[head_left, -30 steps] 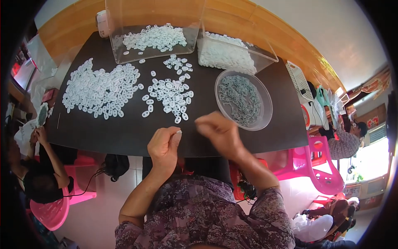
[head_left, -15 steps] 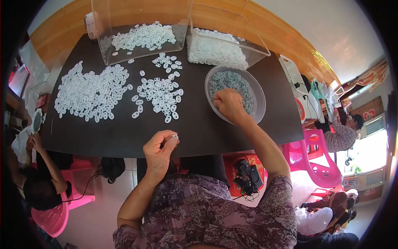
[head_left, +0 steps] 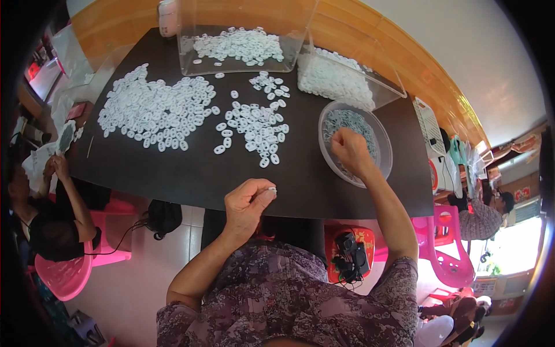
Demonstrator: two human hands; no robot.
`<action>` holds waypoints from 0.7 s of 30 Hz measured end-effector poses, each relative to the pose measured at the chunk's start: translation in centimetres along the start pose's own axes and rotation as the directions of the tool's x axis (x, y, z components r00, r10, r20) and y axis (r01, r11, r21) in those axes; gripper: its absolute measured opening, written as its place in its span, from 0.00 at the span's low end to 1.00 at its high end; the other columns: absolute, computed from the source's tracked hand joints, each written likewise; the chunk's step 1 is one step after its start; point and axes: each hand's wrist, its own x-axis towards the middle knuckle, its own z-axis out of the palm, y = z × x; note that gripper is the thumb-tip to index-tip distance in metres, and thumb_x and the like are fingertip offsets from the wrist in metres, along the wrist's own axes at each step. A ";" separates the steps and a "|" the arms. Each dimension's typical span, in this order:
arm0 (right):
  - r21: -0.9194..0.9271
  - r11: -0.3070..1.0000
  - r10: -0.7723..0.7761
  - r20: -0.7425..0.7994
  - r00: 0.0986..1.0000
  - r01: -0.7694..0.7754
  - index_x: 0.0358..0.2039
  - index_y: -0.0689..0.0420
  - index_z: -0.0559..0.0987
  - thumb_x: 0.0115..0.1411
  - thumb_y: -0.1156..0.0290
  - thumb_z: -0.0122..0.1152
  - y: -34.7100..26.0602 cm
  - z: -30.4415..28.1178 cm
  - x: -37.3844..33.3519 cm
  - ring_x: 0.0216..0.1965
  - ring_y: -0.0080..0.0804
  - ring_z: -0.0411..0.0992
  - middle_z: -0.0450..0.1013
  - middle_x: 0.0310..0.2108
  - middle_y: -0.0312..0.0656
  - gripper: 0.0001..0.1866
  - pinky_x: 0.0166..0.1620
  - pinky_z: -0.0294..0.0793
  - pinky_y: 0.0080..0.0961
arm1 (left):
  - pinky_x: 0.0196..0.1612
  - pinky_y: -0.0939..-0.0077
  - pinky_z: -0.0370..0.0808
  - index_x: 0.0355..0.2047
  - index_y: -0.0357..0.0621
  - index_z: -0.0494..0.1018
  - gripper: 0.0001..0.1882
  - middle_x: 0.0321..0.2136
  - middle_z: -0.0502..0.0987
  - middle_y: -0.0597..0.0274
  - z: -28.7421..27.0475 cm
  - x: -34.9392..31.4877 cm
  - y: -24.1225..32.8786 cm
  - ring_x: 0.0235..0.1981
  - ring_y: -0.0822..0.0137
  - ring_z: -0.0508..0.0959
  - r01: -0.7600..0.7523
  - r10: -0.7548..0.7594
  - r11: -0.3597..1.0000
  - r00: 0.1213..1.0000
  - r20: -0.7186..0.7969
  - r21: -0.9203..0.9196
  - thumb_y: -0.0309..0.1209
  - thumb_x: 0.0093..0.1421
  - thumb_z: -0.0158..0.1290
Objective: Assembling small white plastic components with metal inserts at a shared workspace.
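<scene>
My left hand (head_left: 247, 208) is closed in a pinch at the near table edge, with a small white plastic piece (head_left: 273, 189) between thumb and forefinger. My right hand (head_left: 352, 151) is inside a clear round tub (head_left: 389, 151), its fingers curled together over small grey metal screws (head_left: 347, 118). Whatever those fingers hold is hidden. Beyond my left hand lies a loose group of white oval pieces with holes (head_left: 254, 127). A larger heap of the same pieces (head_left: 156, 107) spreads to its left.
At the back of the dark table (head_left: 191, 179), a clear bin (head_left: 180, 52) lies tipped with white pieces spilling out. Another clear bin (head_left: 396, 95) beside it holds more. A seated person (head_left: 63, 214) works at the left. A pink chair (head_left: 454, 254) stands at the right.
The whole view has shifted, so the table appears farther right and slightly higher. My left hand keeps its pinch on the white piece; my right hand stays in the tub.
</scene>
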 end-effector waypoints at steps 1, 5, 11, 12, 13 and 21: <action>0.113 0.993 0.046 -0.006 0.999 -0.045 0.25 0.62 0.74 0.49 0.75 0.53 0.1 -0.5 0.0 0.28 0.48 0.72 0.73 0.23 0.50 0.05 0.32 0.71 0.39 | 0.37 0.85 0.72 0.35 0.33 0.73 0.07 0.27 0.74 0.66 0.0 0.0 0.0 0.29 0.77 0.74 0.002 -0.002 1.000 1.000 0.009 -0.010 0.24 0.58 0.54; 0.310 0.944 0.123 -0.011 0.992 -0.114 0.29 0.62 0.75 0.49 0.78 0.56 0.3 -1.3 -0.2 0.23 0.27 0.71 0.73 0.21 0.41 0.05 0.30 0.69 0.24 | 0.33 0.87 0.70 0.32 0.33 0.74 0.05 0.26 0.75 0.65 0.1 0.0 0.3 0.28 0.79 0.73 -0.002 -0.003 0.995 0.999 -0.044 -0.101 0.22 0.56 0.55; 0.524 0.829 0.179 0.077 0.981 -0.192 0.30 0.62 0.78 0.48 0.82 0.58 -0.5 -2.2 -1.4 0.26 0.15 0.67 0.73 0.22 0.32 0.06 0.30 0.67 0.15 | 0.35 0.85 0.72 0.34 0.34 0.74 0.05 0.27 0.75 0.65 -0.3 -0.1 0.5 0.29 0.78 0.74 0.047 -0.050 0.981 0.999 -0.009 -0.186 0.23 0.57 0.54; 0.527 0.828 0.172 0.082 0.982 -0.189 0.30 0.62 0.78 0.48 0.82 0.58 -1.4 -2.6 -1.6 0.26 0.15 0.67 0.73 0.22 0.32 0.06 0.30 0.67 0.15 | 0.35 0.85 0.72 0.34 0.34 0.74 0.05 0.27 0.75 0.65 -0.4 -0.1 0.7 0.29 0.78 0.74 0.048 -0.052 0.982 0.998 -0.018 -0.183 0.23 0.57 0.54; 0.592 0.784 0.171 0.079 0.982 -0.184 0.29 0.62 0.79 0.49 0.82 0.58 -2.8 -3.0 -2.1 0.26 0.16 0.68 0.73 0.22 0.33 0.06 0.31 0.67 0.14 | 0.35 0.84 0.72 0.35 0.34 0.73 0.06 0.28 0.75 0.64 -0.4 0.0 1.0 0.29 0.77 0.75 0.082 -0.087 0.960 0.996 -0.006 -0.269 0.22 0.58 0.53; 0.772 0.616 -0.010 0.206 0.978 -0.156 0.34 0.62 0.76 0.50 0.83 0.61 -11.6 -1.0 -5.2 0.34 0.19 0.72 0.74 0.31 0.36 0.10 0.38 0.71 0.15 | 0.35 0.83 0.74 0.36 0.33 0.72 0.06 0.30 0.76 0.62 -0.2 0.4 3.1 0.30 0.75 0.76 0.168 -0.178 0.867 0.984 0.025 -0.468 0.22 0.59 0.52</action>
